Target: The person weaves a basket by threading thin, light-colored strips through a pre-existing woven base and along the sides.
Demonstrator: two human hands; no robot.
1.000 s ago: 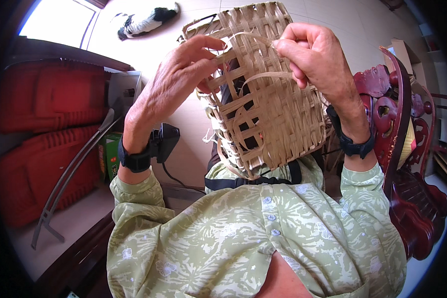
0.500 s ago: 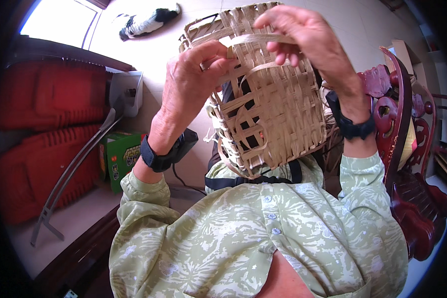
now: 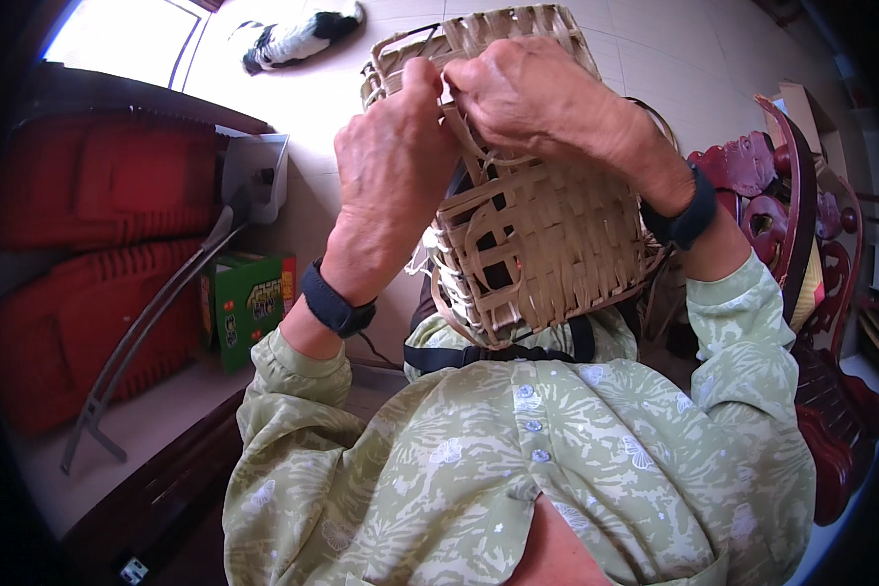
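Note:
A tan woven basket (image 3: 586, 220) rests against my lap, tilted, with its lattice side toward me. Open gaps with dark material behind them show in the left part of the weave. My left hand (image 3: 396, 161) is closed at the basket's upper left, fingers pinching a flat pale weaving strip (image 3: 466, 135). Right beside it, my right hand (image 3: 542, 103) bends over the weave with its fingertips pressed together on the same strip. The two sets of fingertips nearly meet, and they hide most of the strip's end. A loose strip loop (image 3: 474, 239) curls over the gaps lower down.
To the left are red moulded plastic pieces (image 3: 107, 186), a green box (image 3: 249, 303), a pale bin (image 3: 269, 176) and a long metal tool (image 3: 146, 337). A carved dark-red wooden chair (image 3: 796, 215) stands on the right. A black-and-white animal (image 3: 303, 39) lies on the tiled floor.
My right hand has come left and down, from holding the strip stretched out to meeting my left fingertips. The left hand has shifted slightly up and right.

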